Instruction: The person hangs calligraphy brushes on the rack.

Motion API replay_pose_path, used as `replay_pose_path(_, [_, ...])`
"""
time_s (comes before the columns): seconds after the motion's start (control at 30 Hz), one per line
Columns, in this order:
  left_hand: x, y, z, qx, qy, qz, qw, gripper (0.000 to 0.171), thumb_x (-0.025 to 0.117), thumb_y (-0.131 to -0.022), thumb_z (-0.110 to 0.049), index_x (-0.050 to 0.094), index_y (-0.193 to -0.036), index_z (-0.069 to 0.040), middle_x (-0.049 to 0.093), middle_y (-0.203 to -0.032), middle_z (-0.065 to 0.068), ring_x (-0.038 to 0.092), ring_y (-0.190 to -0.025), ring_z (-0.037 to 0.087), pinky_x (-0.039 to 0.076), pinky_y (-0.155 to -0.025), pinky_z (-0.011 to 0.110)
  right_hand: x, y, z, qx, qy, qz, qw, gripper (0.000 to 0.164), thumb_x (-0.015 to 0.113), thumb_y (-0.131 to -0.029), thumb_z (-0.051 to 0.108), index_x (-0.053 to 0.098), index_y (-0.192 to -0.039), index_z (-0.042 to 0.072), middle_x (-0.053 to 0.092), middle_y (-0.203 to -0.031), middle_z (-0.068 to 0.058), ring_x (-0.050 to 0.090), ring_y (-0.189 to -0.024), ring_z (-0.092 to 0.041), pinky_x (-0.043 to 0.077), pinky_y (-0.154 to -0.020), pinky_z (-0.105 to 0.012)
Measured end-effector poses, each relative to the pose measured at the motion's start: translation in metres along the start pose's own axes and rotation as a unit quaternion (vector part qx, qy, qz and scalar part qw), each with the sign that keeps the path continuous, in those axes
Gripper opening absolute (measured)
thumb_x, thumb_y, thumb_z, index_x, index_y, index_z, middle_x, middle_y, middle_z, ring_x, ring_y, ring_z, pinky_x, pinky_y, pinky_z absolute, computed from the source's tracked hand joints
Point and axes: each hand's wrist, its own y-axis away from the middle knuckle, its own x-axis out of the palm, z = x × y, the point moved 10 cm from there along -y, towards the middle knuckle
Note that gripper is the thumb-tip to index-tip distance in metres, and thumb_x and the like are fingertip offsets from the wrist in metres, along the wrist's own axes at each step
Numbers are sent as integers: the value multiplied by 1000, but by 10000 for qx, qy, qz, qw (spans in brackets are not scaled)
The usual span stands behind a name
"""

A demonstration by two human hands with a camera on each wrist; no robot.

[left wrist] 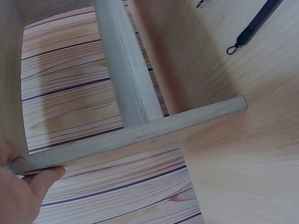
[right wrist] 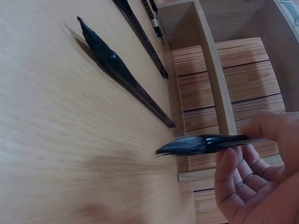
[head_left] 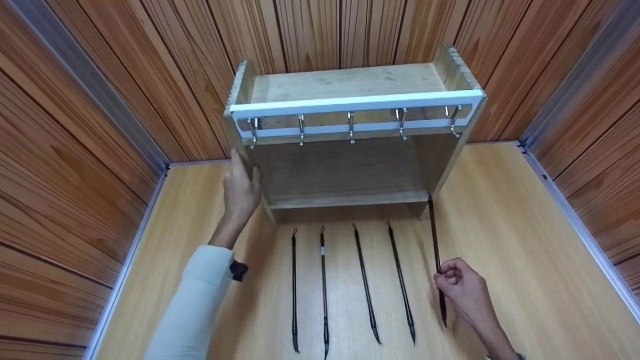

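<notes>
The right hand [head_left: 462, 290] pinches a long black brush [head_left: 436, 250] between thumb and curled fingers, lifting it off the table [head_left: 525, 240] at about 5 o'clock in the head view. The right wrist view shows the dark bristle tip [right wrist: 184, 145] raised clear of the wood. The left hand [head_left: 241, 187] rests at 9 o'clock on the left side panel of the wooden rack [head_left: 350, 130], fingers straight against the board with the thumb round its edge, steadying rather than clamping it.

The rack stands at 12 o'clock, and a row of five metal hooks [head_left: 351, 125] hangs from its white rail; all five look bare. Four more brushes [head_left: 350, 285] lie side by side on the table at 6 o'clock, just left of the lifted one. As I judge it, the hanging has barely begun: one brush is in hand, none is on a hook, and four are left untouched.
</notes>
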Motion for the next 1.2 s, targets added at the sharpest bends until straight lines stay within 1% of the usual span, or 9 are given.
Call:
replay_pose_path(0.13, [0, 0, -1, 40, 11, -10, 10000, 47, 56, -99, 1, 38, -141, 12, 56, -122, 31, 57, -116, 45, 51, -94, 51, -6, 3, 9, -394, -421, -378, 9976, 16, 71, -87, -3, 60, -98, -2, 66, -84, -8, 62, -71, -10, 53, -59, -19])
replay_pose_path(0.3, [-1, 0, -5, 295, 47, -107, 9995, 45, 57, -97, 3, 39, -138, 13, 56, -119, 32, 58, -114, 44, 53, -90, 53, -14, 6, 19, -796, -726, -788, 9911, 18, 71, -85, -8, 60, -98, -3, 66, -86, -12, 63, -71, -10, 54, -58, -19])
replay_pose_path(0.37, [-2, 0, -7, 380, 70, -136, 9992, 45, 58, -97, 4, 40, -137, 13, 57, -117, 32, 59, -113, 44, 53, -87, 53, -16, 7, 21, -855, -793, -890, 9892, 18, 71, -85, -9, 60, -98, -3, 66, -87, -15, 64, -71, -10, 54, -59, -18])
replay_pose_path(0.53, [-1, 0, -7, 398, 70, -116, 9991, 45, 58, -96, 5, 40, -137, 12, 57, -116, 31, 59, -112, 44, 53, -88, 52, -19, 7, 23, -875, -961, -1091, 9855, 20, 72, -84, -10, 61, -99, -5, 66, -88, -17, 64, -71, -9, 51, -61, -15])
replay_pose_path(0.73, [-3, 0, -4, 274, 83, -169, 9994, 44, 57, -98, 4, 41, -139, 11, 57, -121, 31, 57, -116, 44, 51, -94, 52, -24, 3, 28, -970, -1080, -1244, 9816, 23, 73, -83, -12, 61, -101, -5, 66, -88, -14, 63, -72, -8, 51, -62, -14])
replay_pose_path(0.83, [-4, 0, -2, 190, 106, -173, 9996, 44, 56, -98, 3, 41, -139, 10, 57, -121, 30, 58, -116, 44, 51, -94, 51, -26, 3, 34, -948, -1051, -1306, 9813, 24, 73, -82, -13, 61, -103, -6, 66, -88, -12, 63, -73, -8, 51, -62, -14])
replay_pose_path(1.0, [-3, 1, -3, 234, 77, -117, 9996, 43, 56, -98, 4, 41, -138, 10, 58, -116, 29, 60, -110, 44, 54, -88, 51, -34, 12, 62, -1159, -1085, -1446, 9767, 24, 70, -81, -19, 59, -101, -13, 65, -85, -17, 62, -70, -7, 50, -60, -13])
replay_pose_path(1.13, [-1, 1, -3, 239, 52, -106, 9996, 43, 57, -98, 4, 41, -137, 11, 58, -115, 29, 60, -111, 44, 54, -88, 50, -41, 18, 82, -1594, -1089, -1650, 9672, 25, 70, -79, -22, 58, -100, -17, 64, -84, -20, 61, -70, -5, 49, -60, -11])
replay_pose_path(1.2, [-1, 0, -4, 237, 72, -103, 9996, 45, 56, -98, 4, 40, -139, 12, 57, -118, 31, 58, -114, 45, 53, -90, 52, -44, 18, 90, -1789, -1010, -1751, 9629, 26, 70, -78, -22, 59, -100, -17, 64, -83, -20, 61, -70, -4, 49, -60, -11])
